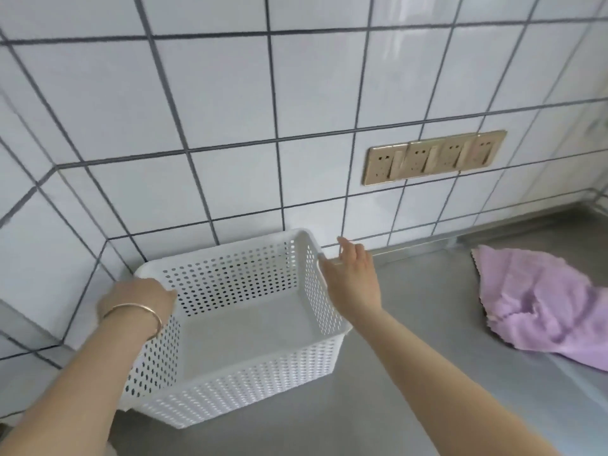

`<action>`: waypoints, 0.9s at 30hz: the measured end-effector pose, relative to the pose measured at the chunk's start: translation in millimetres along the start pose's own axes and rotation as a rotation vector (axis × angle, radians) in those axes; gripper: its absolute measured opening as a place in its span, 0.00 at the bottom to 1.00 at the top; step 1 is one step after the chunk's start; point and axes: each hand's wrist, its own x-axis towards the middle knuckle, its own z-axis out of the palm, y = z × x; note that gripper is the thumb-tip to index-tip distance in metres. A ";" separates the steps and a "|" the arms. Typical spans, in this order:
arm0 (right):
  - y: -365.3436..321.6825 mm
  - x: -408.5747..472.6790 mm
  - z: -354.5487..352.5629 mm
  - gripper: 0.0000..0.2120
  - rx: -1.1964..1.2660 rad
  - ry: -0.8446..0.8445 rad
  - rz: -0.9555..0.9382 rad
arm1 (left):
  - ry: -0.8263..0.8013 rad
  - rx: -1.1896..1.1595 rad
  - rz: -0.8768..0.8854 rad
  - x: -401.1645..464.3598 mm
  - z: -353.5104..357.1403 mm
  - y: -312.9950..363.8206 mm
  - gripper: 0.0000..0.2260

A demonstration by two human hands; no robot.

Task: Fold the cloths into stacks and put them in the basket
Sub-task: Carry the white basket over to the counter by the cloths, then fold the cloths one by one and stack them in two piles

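White perforated basket (230, 327) — nothing inside it, set on the grey steel counter (411, 373) in the corner of the tiled wall (230, 93); your left hand (138, 302), with a thin bangle (141, 312) at the wrist, grips its left rim with fingers curled over the edge, and your right hand (353, 278) rests on the right rim, though whether it clasps the rim or only touches it cannot be told. Lilac cloths (539, 304) — a rumpled heap on the counter, well to the right of the basket, below a brass-coloured socket strip (434, 158) on the wall
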 end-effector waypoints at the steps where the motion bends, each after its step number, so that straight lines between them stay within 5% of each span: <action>1: 4.6 -15.2 -8.6 0.20 0.001 0.075 -0.052 | 0.094 0.023 0.063 -8.7 -16.0 14.7 0.24; 4: 33.4 -61.5 -34.6 0.18 0.036 0.278 -0.130 | 0.277 -0.141 0.362 -52.2 -49.5 80.1 0.23; 8: 110.0 -102.7 -73.2 0.20 -0.092 0.341 -0.100 | 0.572 -0.569 0.865 -129.8 -55.3 193.8 0.14; 14: 239.9 -134.3 -101.2 0.13 -0.223 0.200 0.132 | 0.306 -0.619 1.281 -209.0 6.3 342.3 0.15; 19: 349.5 -136.8 -106.8 0.13 -0.279 0.016 0.276 | -0.074 -0.481 1.130 -226.3 72.7 454.7 0.08; 23: 415.5 -121.7 -119.7 0.09 -0.295 -0.097 0.273 | -0.324 -0.593 0.888 -233.9 113.0 534.7 0.06; 27: 461.0 -94.4 -122.7 0.14 -0.256 -0.141 0.176 | -0.323 -0.677 0.714 -237.8 127.3 589.8 0.11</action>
